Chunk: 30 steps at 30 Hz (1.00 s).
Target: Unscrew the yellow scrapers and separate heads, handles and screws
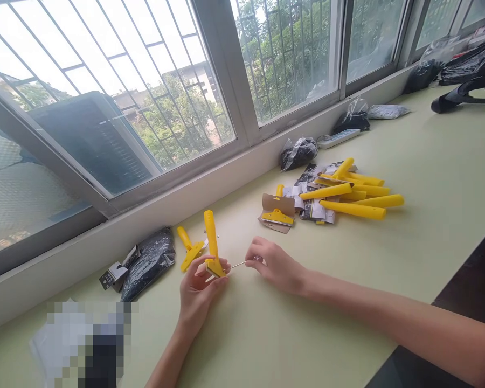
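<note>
My left hand is closed around the head of a yellow scraper, whose handle stands upright. My right hand pinches a thin metal tool, possibly a small screwdriver, with its tip at the scraper head. A second yellow scraper lies on the pale green table just behind my left hand.
A pile of several yellow scrapers with printed cards lies at centre right, a carded one beside it. Black plastic bags sit along the window sill wall. Dark bags are at far right. A blurred patch covers the lower left.
</note>
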Each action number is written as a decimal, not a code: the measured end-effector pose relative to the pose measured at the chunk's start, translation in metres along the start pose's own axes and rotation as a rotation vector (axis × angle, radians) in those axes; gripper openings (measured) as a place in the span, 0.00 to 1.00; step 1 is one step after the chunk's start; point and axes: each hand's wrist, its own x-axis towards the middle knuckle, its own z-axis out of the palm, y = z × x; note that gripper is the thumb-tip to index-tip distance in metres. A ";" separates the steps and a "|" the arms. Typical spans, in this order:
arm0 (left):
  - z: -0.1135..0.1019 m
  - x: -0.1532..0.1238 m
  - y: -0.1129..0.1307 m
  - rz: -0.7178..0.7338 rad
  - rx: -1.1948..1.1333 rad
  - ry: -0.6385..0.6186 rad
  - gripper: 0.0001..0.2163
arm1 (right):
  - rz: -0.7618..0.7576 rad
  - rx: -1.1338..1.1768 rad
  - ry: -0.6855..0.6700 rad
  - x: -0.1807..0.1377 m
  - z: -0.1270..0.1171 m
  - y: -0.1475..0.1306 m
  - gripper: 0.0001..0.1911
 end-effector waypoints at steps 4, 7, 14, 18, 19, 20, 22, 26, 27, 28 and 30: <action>0.001 0.000 0.001 0.002 0.006 0.019 0.20 | -0.056 0.019 -0.001 -0.002 0.002 0.002 0.07; 0.001 -0.001 0.001 0.015 0.015 0.012 0.20 | 0.019 -0.043 -0.021 -0.002 0.004 0.001 0.07; 0.000 -0.002 -0.001 0.027 0.041 -0.017 0.20 | 0.023 -0.069 -0.048 -0.001 0.003 0.000 0.11; 0.000 -0.001 -0.001 0.032 0.044 -0.001 0.20 | 0.005 -0.027 0.000 -0.003 0.005 0.000 0.08; 0.001 -0.001 -0.001 0.034 0.046 0.008 0.20 | -0.003 -0.020 0.008 -0.003 0.006 -0.001 0.05; 0.001 -0.001 -0.001 0.038 0.048 0.018 0.20 | -0.006 -0.016 0.012 -0.003 0.006 -0.001 0.03; 0.002 -0.002 -0.001 0.046 0.052 0.034 0.19 | 0.000 -0.012 0.001 -0.003 0.007 -0.002 0.05; 0.004 -0.004 -0.004 0.038 0.073 0.045 0.19 | 0.010 0.017 -0.017 -0.002 0.004 -0.001 0.12; 0.005 -0.005 -0.005 0.031 0.078 0.047 0.18 | 0.010 0.024 -0.010 -0.002 0.004 0.000 0.10; 0.006 -0.005 -0.006 0.025 0.085 0.046 0.18 | 0.013 0.025 -0.003 -0.002 0.003 0.001 0.09; 0.007 -0.006 -0.007 0.021 0.099 0.044 0.18 | 0.030 0.010 0.007 -0.002 0.003 0.003 0.08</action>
